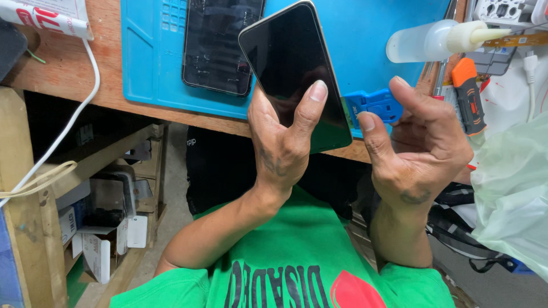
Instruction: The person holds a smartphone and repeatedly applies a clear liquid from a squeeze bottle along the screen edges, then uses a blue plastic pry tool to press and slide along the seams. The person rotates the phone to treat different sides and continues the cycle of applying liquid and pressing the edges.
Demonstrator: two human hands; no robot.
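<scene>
A wooden workbench (74, 74) runs across the top of the view, with a blue work mat (365, 34) laid on it and shelves of small boxes below at the left. A second dark phone (220, 43) lies flat on the mat, screen up, untouched.

The left hand (282, 142) holds a dark smartphone (291, 68) up off the bench, above the mat's near edge. Its fingers wrap the phone's lower end from behind, and the thumb (311, 105) presses flat on the glass near the bottom. The phone's long axis runs from the hand up and to the left, tilting away from the person, so its free top corner hangs over the mat near the second phone.

The right hand (425, 142) is just beside the phone's lower right edge but apart from it. It is loosely curled with thumb and fingers parted; it seems to hold nothing, though the palm side is turned away and I cannot be sure. The phone lies to its left, and the left hand alone bears it.

A blue plastic tool (374, 104) sits on the mat edge between the two hands. Farther right are a pale squeeze bottle (436, 39) lying on its side and an orange-handled tool (469, 94).
</scene>
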